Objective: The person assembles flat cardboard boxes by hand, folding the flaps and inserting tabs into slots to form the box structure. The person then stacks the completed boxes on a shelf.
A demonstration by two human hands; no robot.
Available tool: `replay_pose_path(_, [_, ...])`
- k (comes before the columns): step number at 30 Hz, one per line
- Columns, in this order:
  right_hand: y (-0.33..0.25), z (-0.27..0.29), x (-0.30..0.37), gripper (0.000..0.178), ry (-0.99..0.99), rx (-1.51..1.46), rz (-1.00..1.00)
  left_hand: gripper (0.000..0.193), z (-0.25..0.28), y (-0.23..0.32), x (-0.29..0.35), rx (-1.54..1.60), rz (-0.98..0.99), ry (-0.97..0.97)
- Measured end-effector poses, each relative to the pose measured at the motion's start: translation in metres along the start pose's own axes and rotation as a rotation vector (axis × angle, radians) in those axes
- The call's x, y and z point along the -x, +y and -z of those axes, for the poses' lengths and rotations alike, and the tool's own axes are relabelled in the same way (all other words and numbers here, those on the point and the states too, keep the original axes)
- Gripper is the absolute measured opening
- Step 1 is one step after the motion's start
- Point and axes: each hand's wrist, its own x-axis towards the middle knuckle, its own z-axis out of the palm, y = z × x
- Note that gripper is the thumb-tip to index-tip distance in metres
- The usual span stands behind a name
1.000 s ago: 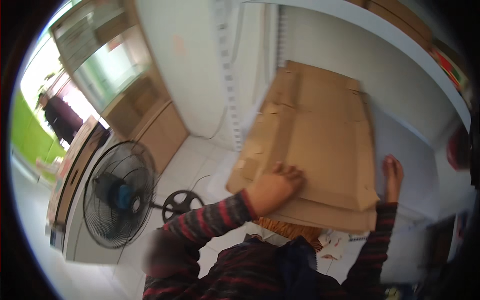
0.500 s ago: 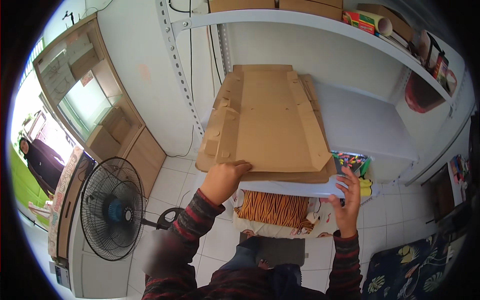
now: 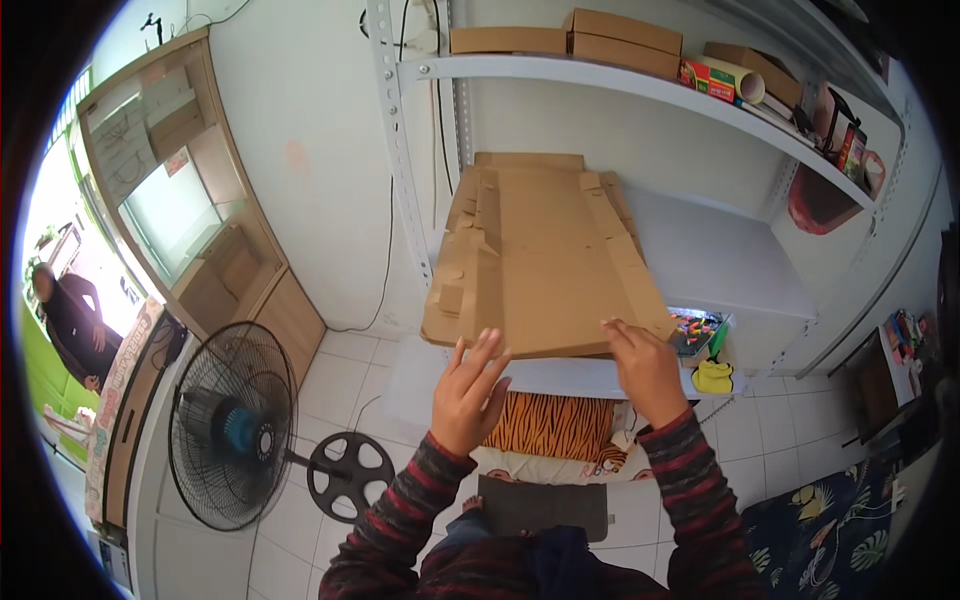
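Note:
A flattened brown cardboard box point(image 3: 560, 250) with creased, folded side flaps lies on the white shelf point(image 3: 725, 240) in front of me. At its near edge, toward the right, my right hand point(image 3: 648, 372) has bent fingers closed on the cardboard; the thumb is mostly hidden. My left hand point(image 3: 466, 396) is in front of the near left corner, palm partly turned inward, fingers apart and holding nothing. Its fingertips overlap the cardboard's edge in view; I cannot tell if they touch it. More cardboard shows beneath the upper piece.
Cardboard boxes point(image 3: 625, 45) line the upper shelf. Below the cardboard are a tiger-striped cushion point(image 3: 550, 425) and a grey mat point(image 3: 545, 508). A standing fan point(image 3: 235, 430) is at left, near a wooden cabinet point(image 3: 255, 260). Another person point(image 3: 75, 320) stands far left.
My left hand has let go of the cardboard's near edge and opened. My right hand has moved left onto that edge. The view has shifted, and the person at far left has changed posture.

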Motion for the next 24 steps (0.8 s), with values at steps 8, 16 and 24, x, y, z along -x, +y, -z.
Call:
replay_pose_path(8, [-0.011, -0.018, -0.053, 0.026, 0.217, -0.039, -0.003, 0.047, 0.010, -0.036, 0.024, 0.918, 0.548, -0.101])
replay_pose_path(16, [-0.043, -0.049, -0.013, 0.027, -0.187, -0.146, -0.152, 0.068, 0.004, -0.057, 0.019, 1.196, 0.513, -0.593])
replay_pose_path(24, [-0.040, -0.020, 0.033, 0.027, 0.123, -0.050, -0.381, 0.065, -0.019, -0.058, -0.007, 1.212, 0.411, -0.866])
